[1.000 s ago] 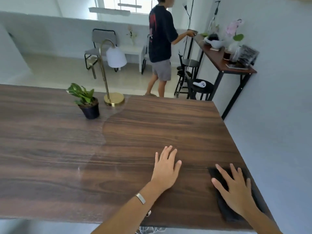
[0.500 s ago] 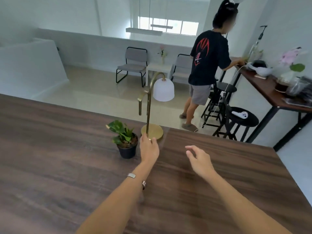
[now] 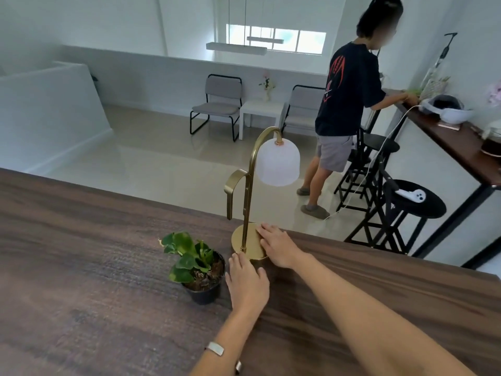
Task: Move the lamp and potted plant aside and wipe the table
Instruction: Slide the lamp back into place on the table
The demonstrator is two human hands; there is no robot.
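A brass lamp point(image 3: 245, 240) with a white shade stands on the dark wooden table point(image 3: 81, 267) near its far edge. A small potted plant point(image 3: 199, 270) in a black pot sits just left and nearer. My right hand point(image 3: 276, 244) lies over the right side of the lamp's round base, fingers wrapped onto it. My left hand point(image 3: 248, 283) rests flat on the table between pot and lamp. Its fingers are apart and its fingertips touch the base's near edge. No cloth is in view.
Beyond the table's far edge a person point(image 3: 349, 104) stands at a narrow side table point(image 3: 461, 147) on the right. Black stools point(image 3: 414, 202) stand beneath it. Two grey chairs point(image 3: 219, 104) and a small white table are further back.
My view has moved closer to the lamp and plant. Both hands reached forward; the right hand now lies on the lamp's base and the left hand has settled at its near edge.
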